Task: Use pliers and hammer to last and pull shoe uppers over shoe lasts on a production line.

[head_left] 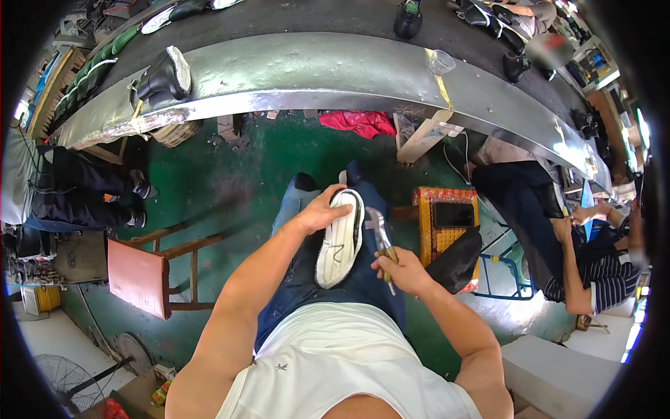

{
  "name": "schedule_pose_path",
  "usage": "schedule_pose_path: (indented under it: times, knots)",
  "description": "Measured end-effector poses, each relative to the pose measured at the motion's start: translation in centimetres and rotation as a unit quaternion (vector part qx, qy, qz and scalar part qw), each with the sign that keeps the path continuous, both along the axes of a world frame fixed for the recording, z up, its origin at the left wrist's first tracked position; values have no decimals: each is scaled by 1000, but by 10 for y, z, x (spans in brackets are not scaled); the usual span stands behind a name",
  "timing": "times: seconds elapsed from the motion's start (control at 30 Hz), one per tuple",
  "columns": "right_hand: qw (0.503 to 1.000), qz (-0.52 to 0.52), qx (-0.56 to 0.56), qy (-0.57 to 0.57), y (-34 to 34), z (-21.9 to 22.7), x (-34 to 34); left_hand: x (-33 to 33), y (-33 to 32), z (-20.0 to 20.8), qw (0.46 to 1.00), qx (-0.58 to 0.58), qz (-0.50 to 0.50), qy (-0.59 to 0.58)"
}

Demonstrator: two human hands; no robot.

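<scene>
Over my lap is a shoe [340,243] turned bottom up, its underside whitish with a dark squiggly line and a rough edge. My left hand [324,210] grips it by its far end, thumb lying on the underside. In my right hand [405,272] are metal pliers [380,234] with yellowish handles, the fingers closed round the handles. The head of the pliers points away from me, close beside the shoe's right edge. From this view I cannot tell whether it touches the shoe.
A long metal-edged bench [279,66] curves across the far side, with a black boot [166,77] on it. To my right, a seat [426,241] carries a dark phone [453,214] and black material. A pink-topped stool [139,276] stands left. Other people sit right and stand left.
</scene>
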State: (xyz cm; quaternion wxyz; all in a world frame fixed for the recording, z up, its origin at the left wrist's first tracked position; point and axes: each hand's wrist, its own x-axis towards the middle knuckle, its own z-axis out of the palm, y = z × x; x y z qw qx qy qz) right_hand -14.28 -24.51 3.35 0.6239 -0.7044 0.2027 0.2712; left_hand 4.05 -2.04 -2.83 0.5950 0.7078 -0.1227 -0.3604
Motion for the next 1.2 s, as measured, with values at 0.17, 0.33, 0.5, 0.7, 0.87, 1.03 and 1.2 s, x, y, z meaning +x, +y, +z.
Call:
schedule_pose_path:
  times: [0.17,0.33,0.5,0.7,0.87,1.03,1.2]
  knots:
    - [994,97,31,-49,12,11,6,-20,24,13,992,-64,-58,-94]
    - [987,132,93,-27,22,36,12,-33,44,46,974,-51,-51,-217]
    - [983,86,162,-26,29,43,22,-38,49,48,968,-26,-37,-245]
    - [982,182,-48,-29,31,36,49,-30,46,22,977,0,9,-214]
    - [926,130,-247,-253,45,-35,45,-12,39,-11,990,-1,29,-140]
    - [915,182,-277,-231,35,7,31,4,39,1,994,-31,-87,-58]
    - [899,235,-334,-156,44,16,37,-4,18,1,998,3,13,68]
